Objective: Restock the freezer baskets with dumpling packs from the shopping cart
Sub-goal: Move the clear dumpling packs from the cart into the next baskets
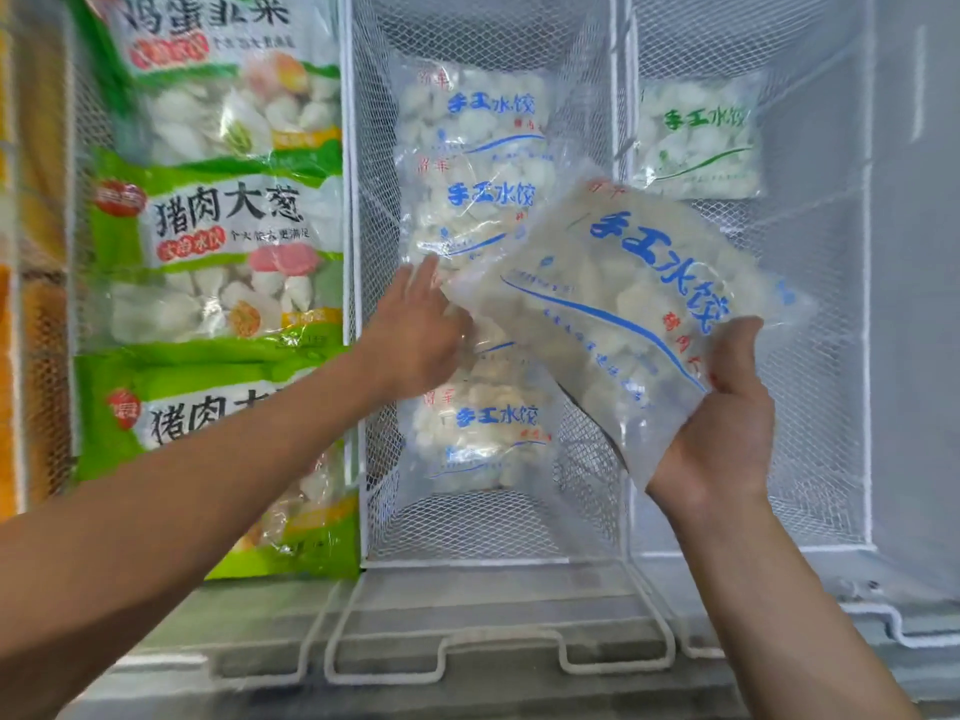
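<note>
**Blue-print pack over the middle basket**

While the white mesh middle basket [363, 304] holds a column of blue-print packs [475, 116], the green bags [218, 246] fill the left basket. The right hand [722, 423] grips a tilted dumpling pack [618, 304] above it; the left hand [415, 330] reaches underneath, fingers relaxed, touching the pack's edge.

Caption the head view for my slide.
Right hand holds a blue-print dumpling pack over the middle basket; left hand reaches in.
</note>
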